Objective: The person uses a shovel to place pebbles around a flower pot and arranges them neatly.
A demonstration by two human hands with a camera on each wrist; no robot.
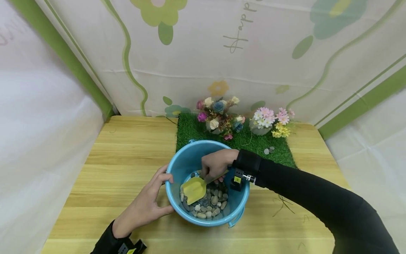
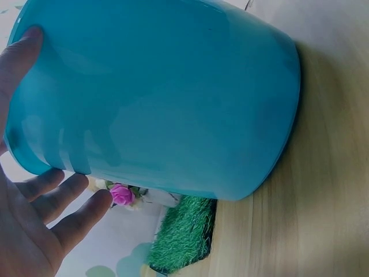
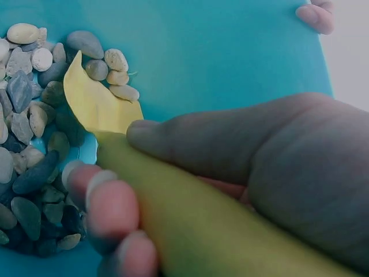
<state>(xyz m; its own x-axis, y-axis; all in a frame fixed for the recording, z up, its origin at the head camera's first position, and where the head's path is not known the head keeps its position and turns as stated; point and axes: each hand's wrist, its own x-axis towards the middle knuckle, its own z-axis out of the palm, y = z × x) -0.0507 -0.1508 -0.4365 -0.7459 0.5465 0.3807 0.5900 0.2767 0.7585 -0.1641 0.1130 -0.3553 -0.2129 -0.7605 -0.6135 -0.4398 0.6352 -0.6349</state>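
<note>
A light blue bucket (image 1: 177,158) stands on the table with several smooth pebbles (image 1: 214,201) on its bottom. My right hand (image 1: 217,164) reaches down inside it and grips the handle of a yellow toy shovel (image 1: 194,190). In the right wrist view, the thumb lies along the top of the shovel's handle (image 3: 190,213) and the fingers curl beneath; the blade (image 3: 104,104) is among the pebbles. My left hand (image 1: 149,201) holds the bucket's left side, a fingertip (image 3: 316,17) over the rim. In the left wrist view, thumb and spread fingers touch the bucket wall (image 2: 173,98).
Behind the bucket lies an artificial grass mat (image 1: 187,128) bearing two potted flower arrangements, one with mixed roses (image 1: 219,109), one with pink and yellow blooms (image 1: 266,118). A few stones (image 1: 269,151) sit on the mat. Wooden table surface (image 1: 127,151) spreads around; a printed curtain (image 1: 203,60) hangs behind.
</note>
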